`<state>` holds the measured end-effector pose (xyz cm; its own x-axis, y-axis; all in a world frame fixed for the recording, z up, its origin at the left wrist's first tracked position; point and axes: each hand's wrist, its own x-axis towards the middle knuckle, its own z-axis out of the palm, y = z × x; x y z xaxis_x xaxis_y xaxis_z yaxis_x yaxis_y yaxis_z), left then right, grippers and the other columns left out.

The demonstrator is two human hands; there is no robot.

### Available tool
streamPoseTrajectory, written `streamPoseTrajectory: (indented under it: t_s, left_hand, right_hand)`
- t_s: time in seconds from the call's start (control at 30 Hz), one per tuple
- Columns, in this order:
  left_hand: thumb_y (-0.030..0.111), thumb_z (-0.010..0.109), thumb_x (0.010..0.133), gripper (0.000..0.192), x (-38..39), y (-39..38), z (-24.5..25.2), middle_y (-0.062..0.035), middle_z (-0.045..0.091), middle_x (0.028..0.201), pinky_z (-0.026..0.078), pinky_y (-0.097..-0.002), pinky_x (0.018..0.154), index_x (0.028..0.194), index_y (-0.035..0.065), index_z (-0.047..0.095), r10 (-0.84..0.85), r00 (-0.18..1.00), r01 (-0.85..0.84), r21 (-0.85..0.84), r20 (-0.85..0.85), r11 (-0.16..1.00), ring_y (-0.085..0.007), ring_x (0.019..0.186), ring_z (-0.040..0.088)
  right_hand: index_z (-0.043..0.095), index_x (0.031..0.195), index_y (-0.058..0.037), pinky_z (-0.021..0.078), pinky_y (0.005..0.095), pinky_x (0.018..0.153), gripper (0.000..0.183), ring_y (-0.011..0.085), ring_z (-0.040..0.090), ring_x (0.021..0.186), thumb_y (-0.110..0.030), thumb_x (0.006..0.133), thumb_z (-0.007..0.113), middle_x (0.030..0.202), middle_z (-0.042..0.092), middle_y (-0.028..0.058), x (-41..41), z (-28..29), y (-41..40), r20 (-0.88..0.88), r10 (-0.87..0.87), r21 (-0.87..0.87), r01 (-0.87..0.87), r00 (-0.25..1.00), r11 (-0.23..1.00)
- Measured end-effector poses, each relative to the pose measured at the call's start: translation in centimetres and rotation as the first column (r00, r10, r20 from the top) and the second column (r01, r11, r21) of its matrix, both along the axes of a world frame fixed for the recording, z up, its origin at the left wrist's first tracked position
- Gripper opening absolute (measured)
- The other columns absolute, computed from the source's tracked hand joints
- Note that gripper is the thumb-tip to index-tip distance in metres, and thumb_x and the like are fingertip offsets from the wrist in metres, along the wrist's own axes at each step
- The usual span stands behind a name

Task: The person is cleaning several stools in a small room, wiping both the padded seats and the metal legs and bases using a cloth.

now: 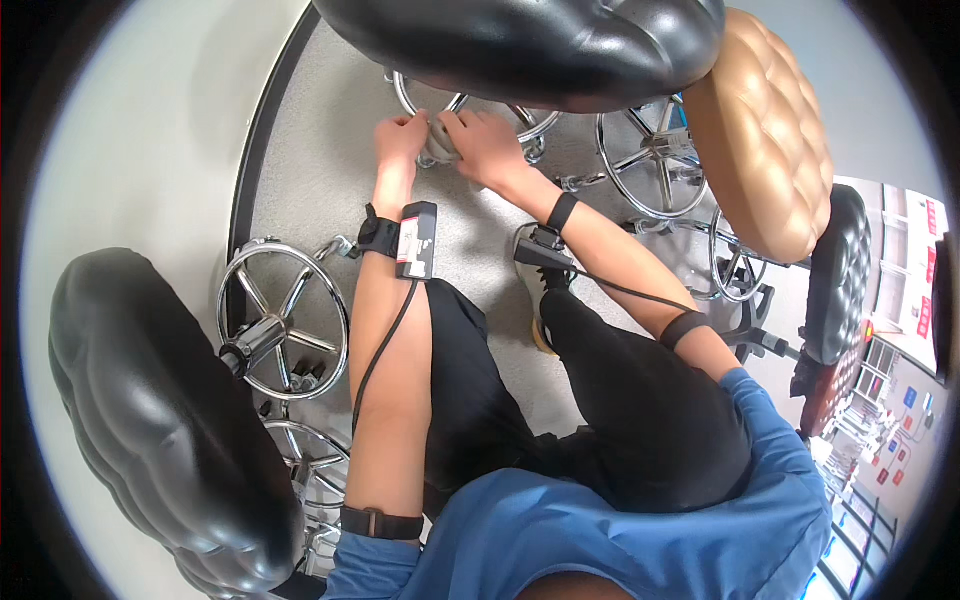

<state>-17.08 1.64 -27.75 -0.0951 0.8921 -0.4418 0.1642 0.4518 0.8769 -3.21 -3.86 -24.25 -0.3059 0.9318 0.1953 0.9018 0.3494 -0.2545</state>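
Observation:
Both my hands meet at the chrome foot ring (403,95) of a stool whose black padded seat (517,49) overhangs them. A bunched greyish cloth (442,144) lies between the hands, against the ring. My left hand (401,140) is curled with its fingertips pinched at the cloth and ring; the exact grip is partly hidden. From the other side, my right hand (486,146) grips the cloth, thumb and fingers bent over it. Strapped to my wrists are a black device on the left (417,240) and another on the right (544,251), each with a cable.
A black-seated stool (172,427) with a chrome foot ring (283,319) stands at the left by the white wall (142,150). To the right are a gold tufted seat (765,142), more chrome bases (660,154) and a dark tufted seat (836,277). Grey floor (472,232) lies below.

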Motion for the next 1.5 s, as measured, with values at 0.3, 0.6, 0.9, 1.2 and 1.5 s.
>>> streamPoseTrajectory:
  t_s: [0.3,0.6,0.9,1.2,1.5]
  left_hand:
    - [0.018,0.069,0.078,0.023,0.2,0.7,-0.2,-0.0013,0.057,0.064,0.033,-0.027,0.051,0.077,-0.0049,0.067,0.046,0.995,-0.036,0.115,-0.085,0.993,-0.009,0.057,0.046]
    - [0.012,0.066,0.08,0.02,-0.4,0.6,1.0,-0.0044,0.063,0.078,0.035,-0.0237,0.05,0.096,-0.0007,0.063,0.066,0.995,-0.069,0.046,0.074,0.997,-0.0094,0.066,0.057]
    - [0.012,0.065,0.082,0.013,-1.5,0.4,1.8,-0.0019,0.061,0.08,0.037,-0.0243,0.055,0.091,0.0039,0.063,-0.02,0.992,0.032,-0.092,0.125,0.995,-0.0093,0.068,0.052]
    - [0.006,0.062,0.076,0.006,-2.3,-0.8,3.4,-0.0035,0.06,0.072,0.036,-0.024,0.054,0.08,0.0018,0.064,0.068,0.974,-0.035,-0.157,0.214,0.987,-0.0092,0.064,0.051]
    - [0.006,0.062,0.076,0.01,-2.3,-0.2,3.3,-0.0047,0.062,0.078,0.037,-0.0253,0.06,0.085,0.0008,0.062,0.065,0.954,-0.019,-0.158,0.292,0.987,-0.0103,0.07,0.052]
  right_hand:
    - [0.06,0.109,-0.0147,0.0441,0.0404,0.081,0.052,0.0292,0.056,0.095,-0.004,0.06,0.07,0.102,0.059,0.0062,8.4,-1.0,-3.2,-0.13,0.131,0.167,-0.109,0.983,0.98]
    - [0.029,0.133,0.0015,0.031,0.0362,0.104,0.082,0.0267,0.042,0.119,-0.022,0.073,0.079,0.125,0.043,0.0183,9.6,-0.5,-6.7,-0.863,-0.395,-0.104,0.655,0.315,0.749]
    - [0.004,0.143,-0.0014,0.0169,0.0501,0.111,0.123,0.0423,0.012,0.134,-0.024,0.055,0.086,0.142,0.01,0.026,5.0,-1.8,-5.8,-0.589,-0.307,0.003,0.382,0.747,0.924]
    - [0.027,0.139,-0.0002,0.0264,0.0391,0.108,0.087,0.0306,0.036,0.127,-0.006,0.066,0.074,0.136,0.035,0.0175,7.1,-4.1,-6.6,-0.755,-0.348,0.047,0.576,0.556,0.816]
    - [0.021,0.142,0.0008,0.0175,0.0445,0.111,0.077,0.0361,0.02,0.135,-0.019,0.082,0.066,0.142,0.023,0.0239,7.7,-5.1,-6.6,-0.655,-0.497,0.021,0.671,0.57,0.741]
